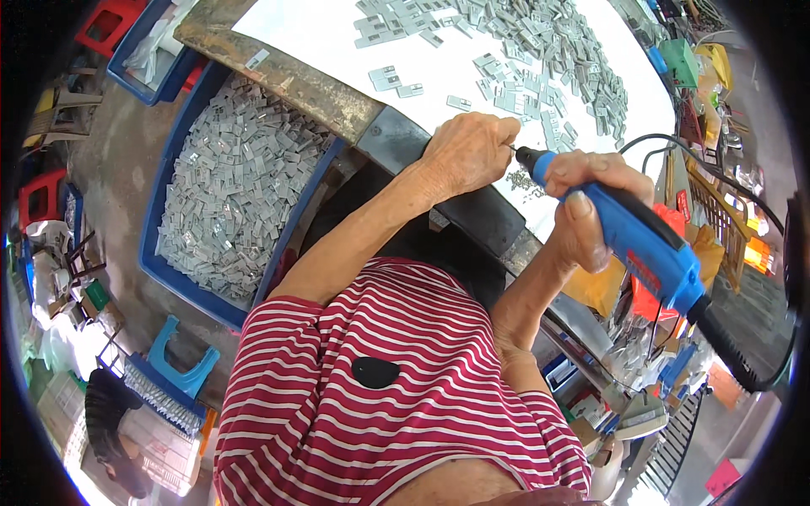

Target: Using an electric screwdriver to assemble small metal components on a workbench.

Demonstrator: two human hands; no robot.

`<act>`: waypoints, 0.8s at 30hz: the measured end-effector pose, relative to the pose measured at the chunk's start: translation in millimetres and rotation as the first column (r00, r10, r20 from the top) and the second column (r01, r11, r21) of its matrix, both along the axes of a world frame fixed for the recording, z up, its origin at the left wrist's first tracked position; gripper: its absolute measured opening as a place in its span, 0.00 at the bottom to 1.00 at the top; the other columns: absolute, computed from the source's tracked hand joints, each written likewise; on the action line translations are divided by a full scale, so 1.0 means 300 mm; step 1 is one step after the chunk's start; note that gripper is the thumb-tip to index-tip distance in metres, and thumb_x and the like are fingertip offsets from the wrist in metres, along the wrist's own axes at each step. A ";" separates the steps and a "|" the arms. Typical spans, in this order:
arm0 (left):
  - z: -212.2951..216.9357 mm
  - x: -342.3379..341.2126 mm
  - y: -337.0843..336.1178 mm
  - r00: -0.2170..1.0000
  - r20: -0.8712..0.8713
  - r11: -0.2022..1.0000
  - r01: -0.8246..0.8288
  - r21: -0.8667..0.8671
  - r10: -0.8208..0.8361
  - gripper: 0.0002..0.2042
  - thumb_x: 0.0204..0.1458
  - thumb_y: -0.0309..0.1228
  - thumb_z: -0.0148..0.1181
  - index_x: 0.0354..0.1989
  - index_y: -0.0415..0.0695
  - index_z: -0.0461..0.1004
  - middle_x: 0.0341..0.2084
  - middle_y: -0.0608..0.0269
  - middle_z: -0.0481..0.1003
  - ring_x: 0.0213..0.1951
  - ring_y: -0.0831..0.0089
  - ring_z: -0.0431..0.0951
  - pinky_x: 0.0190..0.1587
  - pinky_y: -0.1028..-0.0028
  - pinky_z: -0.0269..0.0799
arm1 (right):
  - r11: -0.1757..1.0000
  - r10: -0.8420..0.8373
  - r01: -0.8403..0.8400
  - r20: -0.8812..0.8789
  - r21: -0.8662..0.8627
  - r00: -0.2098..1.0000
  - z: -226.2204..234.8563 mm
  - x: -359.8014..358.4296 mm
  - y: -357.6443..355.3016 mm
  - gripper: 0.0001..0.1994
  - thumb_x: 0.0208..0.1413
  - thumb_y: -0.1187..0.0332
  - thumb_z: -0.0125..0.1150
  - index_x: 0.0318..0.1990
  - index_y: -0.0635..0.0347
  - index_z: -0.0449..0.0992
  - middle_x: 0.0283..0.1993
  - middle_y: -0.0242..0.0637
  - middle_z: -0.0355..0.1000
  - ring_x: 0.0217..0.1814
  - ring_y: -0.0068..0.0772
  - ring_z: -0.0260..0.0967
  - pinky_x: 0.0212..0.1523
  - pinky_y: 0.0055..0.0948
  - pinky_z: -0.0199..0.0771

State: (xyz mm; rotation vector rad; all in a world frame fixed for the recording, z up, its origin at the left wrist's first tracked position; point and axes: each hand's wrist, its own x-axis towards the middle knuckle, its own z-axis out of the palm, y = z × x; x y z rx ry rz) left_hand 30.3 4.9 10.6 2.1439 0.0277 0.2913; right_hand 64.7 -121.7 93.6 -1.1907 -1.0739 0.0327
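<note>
My right hand is wrapped round a blue and black electric screwdriver, tilted with its nose toward my left hand. The fingers of my left hand are closed just at the thin bit; whatever they hold is hidden behind them. Both hands are above the near edge of the table, over a dark plate. Below the screwdriver's nose lies a little heap of tiny metal pieces, perhaps screws. Beyond my hands, many flat grey metal parts are spread on a white sheet.
On my left stands a blue bin full of similar grey parts. A black cable loops at the right. A blue stool and red stools stand on the floor at left. Another person is at the lower left.
</note>
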 end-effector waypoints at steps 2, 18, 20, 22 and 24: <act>-0.028 0.010 -0.011 0.995 0.102 0.980 -0.030 0.196 0.010 0.03 0.42 0.25 0.49 0.23 0.38 0.67 0.18 0.50 0.70 0.25 0.52 0.73 0.28 0.58 0.69 | 0.971 0.205 -0.196 0.056 -0.135 0.977 0.078 0.011 -0.037 0.19 0.46 0.79 0.57 0.46 0.61 0.61 0.32 0.47 0.68 0.27 0.36 0.68 0.29 0.36 0.69; -0.040 0.002 0.041 0.911 0.361 0.864 -0.336 0.375 0.198 0.07 0.37 0.23 0.53 0.28 0.42 0.70 0.33 0.62 0.68 0.44 0.62 0.63 0.48 0.61 0.54 | 0.942 -0.206 0.234 -0.138 0.240 0.969 0.043 -0.041 -0.140 0.17 0.40 0.75 0.53 0.42 0.69 0.64 0.25 0.48 0.66 0.20 0.35 0.64 0.23 0.36 0.69; -0.047 0.009 0.069 0.923 0.343 0.849 -0.318 0.421 0.175 0.08 0.38 0.23 0.53 0.29 0.42 0.70 0.34 0.62 0.68 0.45 0.61 0.63 0.49 0.60 0.53 | 0.951 -0.204 0.230 -0.141 0.204 0.969 0.038 -0.049 -0.153 0.16 0.42 0.73 0.52 0.41 0.67 0.67 0.28 0.46 0.66 0.21 0.31 0.62 0.26 0.33 0.64; -0.043 0.006 0.104 0.932 0.338 0.794 -0.302 0.527 0.130 0.07 0.40 0.22 0.52 0.30 0.43 0.71 0.35 0.62 0.69 0.46 0.61 0.63 0.52 0.57 0.51 | 0.957 -0.190 0.221 -0.169 0.188 0.967 0.027 -0.048 -0.165 0.16 0.42 0.73 0.52 0.42 0.66 0.67 0.29 0.47 0.66 0.22 0.31 0.63 0.28 0.34 0.64; -0.048 0.002 0.156 0.933 0.325 0.769 -0.319 0.554 0.153 0.06 0.41 0.22 0.52 0.29 0.44 0.71 0.34 0.63 0.70 0.46 0.63 0.64 0.54 0.54 0.49 | 0.959 -0.190 0.222 -0.182 0.175 0.965 0.021 -0.054 -0.173 0.16 0.42 0.73 0.52 0.42 0.66 0.67 0.29 0.46 0.66 0.23 0.32 0.63 0.29 0.34 0.64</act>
